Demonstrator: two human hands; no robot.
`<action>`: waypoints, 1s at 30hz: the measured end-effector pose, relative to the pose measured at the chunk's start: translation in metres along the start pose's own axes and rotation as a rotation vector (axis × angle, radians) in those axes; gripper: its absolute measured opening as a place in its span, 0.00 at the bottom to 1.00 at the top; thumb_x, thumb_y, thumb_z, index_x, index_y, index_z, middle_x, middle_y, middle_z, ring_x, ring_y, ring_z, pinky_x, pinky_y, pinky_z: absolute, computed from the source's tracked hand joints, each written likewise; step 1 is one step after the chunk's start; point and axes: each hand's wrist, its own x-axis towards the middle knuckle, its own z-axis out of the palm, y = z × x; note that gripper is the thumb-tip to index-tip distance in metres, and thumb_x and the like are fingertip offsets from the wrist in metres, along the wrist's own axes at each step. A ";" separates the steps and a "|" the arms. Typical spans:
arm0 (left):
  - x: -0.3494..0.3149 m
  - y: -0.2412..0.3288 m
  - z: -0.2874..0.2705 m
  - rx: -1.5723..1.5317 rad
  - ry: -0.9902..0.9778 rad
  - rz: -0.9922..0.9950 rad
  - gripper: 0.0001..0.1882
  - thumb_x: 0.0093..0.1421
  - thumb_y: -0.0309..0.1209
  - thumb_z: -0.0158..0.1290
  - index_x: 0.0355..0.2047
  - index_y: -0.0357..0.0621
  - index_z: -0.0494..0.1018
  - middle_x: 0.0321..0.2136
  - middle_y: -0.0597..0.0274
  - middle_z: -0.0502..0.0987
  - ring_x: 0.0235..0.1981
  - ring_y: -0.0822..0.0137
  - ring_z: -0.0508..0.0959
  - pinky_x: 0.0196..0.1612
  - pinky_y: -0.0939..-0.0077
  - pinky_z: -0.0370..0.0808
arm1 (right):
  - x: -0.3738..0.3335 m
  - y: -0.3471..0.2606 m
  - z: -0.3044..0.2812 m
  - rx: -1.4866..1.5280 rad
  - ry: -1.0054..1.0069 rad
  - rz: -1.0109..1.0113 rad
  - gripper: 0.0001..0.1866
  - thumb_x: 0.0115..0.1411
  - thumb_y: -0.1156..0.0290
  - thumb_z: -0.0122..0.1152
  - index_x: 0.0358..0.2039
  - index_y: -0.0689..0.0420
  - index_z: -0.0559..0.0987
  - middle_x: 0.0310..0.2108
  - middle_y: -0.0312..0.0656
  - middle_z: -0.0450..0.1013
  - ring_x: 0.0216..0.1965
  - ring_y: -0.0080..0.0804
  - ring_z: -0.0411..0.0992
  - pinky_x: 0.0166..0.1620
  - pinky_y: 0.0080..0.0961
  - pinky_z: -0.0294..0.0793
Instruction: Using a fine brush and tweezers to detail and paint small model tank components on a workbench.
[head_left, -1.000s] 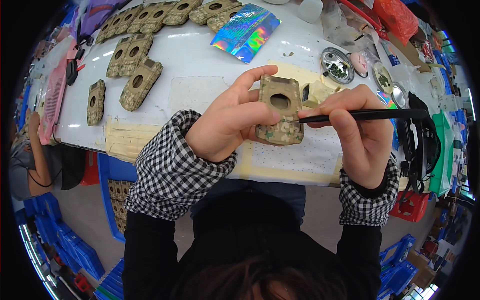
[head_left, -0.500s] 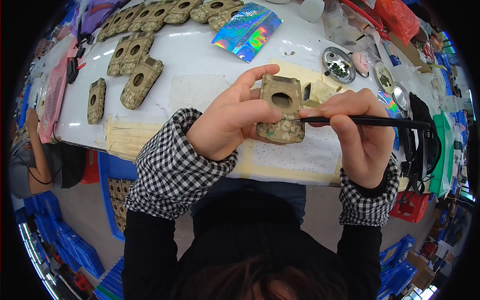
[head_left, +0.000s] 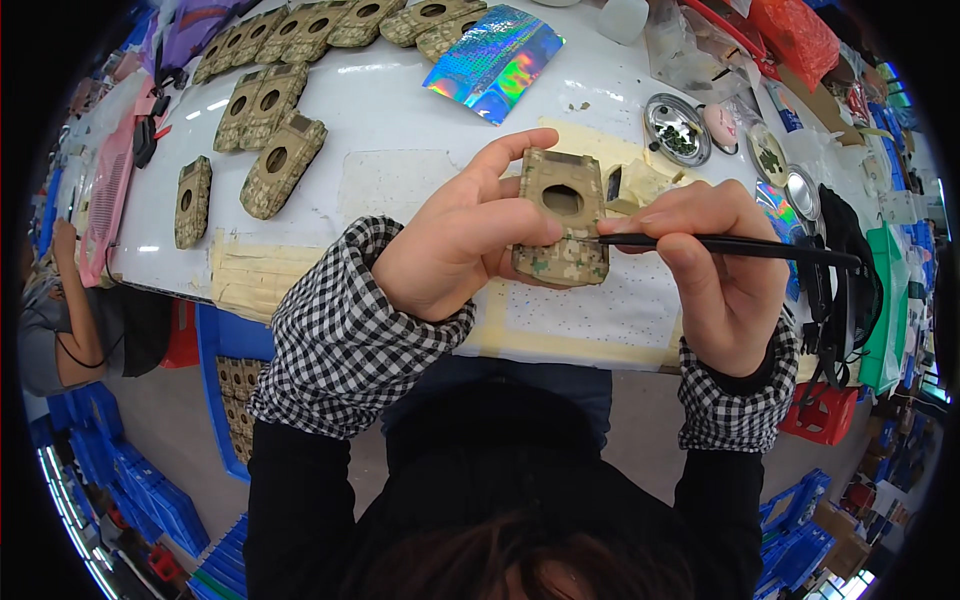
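Note:
My left hand grips a camouflage-painted plastic cover with a round hole, held upright above the table edge. My right hand pinches a thin black brush, its tip touching the cover's right side near the lower half. Both wrists wear black-and-white checked cuffs. Under the hands lies a white sheet framed in beige masking tape.
Several more camouflage covers lie at the far left of the white table. A holographic foil pouch lies at the back. Small metal paint dishes stand at the right. Another person sits at the left. Blue crates sit on the floor.
The cover has turned slightly in my left hand, and the brush tip has shifted along its right side. Both hands stay in the same place.

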 end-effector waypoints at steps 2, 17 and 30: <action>0.000 -0.001 -0.001 -0.001 0.002 0.007 0.39 0.55 0.23 0.48 0.66 0.40 0.47 0.55 0.47 0.66 0.55 0.60 0.70 0.57 0.66 0.69 | 0.000 0.000 0.001 -0.006 0.003 -0.007 0.11 0.65 0.68 0.55 0.35 0.64 0.73 0.32 0.49 0.78 0.33 0.29 0.73 0.39 0.23 0.73; 0.000 0.001 0.001 0.003 0.005 -0.010 0.39 0.54 0.22 0.47 0.67 0.41 0.46 0.55 0.46 0.66 0.54 0.59 0.72 0.56 0.65 0.71 | 0.000 0.001 0.000 -0.016 0.003 -0.009 0.11 0.65 0.67 0.55 0.34 0.63 0.73 0.33 0.49 0.79 0.33 0.29 0.72 0.40 0.24 0.71; 0.001 0.000 -0.001 0.003 0.001 -0.011 0.39 0.54 0.22 0.47 0.67 0.41 0.47 0.55 0.46 0.66 0.55 0.58 0.72 0.56 0.65 0.71 | -0.001 0.000 -0.001 -0.018 0.007 -0.018 0.11 0.65 0.68 0.55 0.34 0.64 0.73 0.33 0.47 0.77 0.34 0.30 0.72 0.42 0.25 0.71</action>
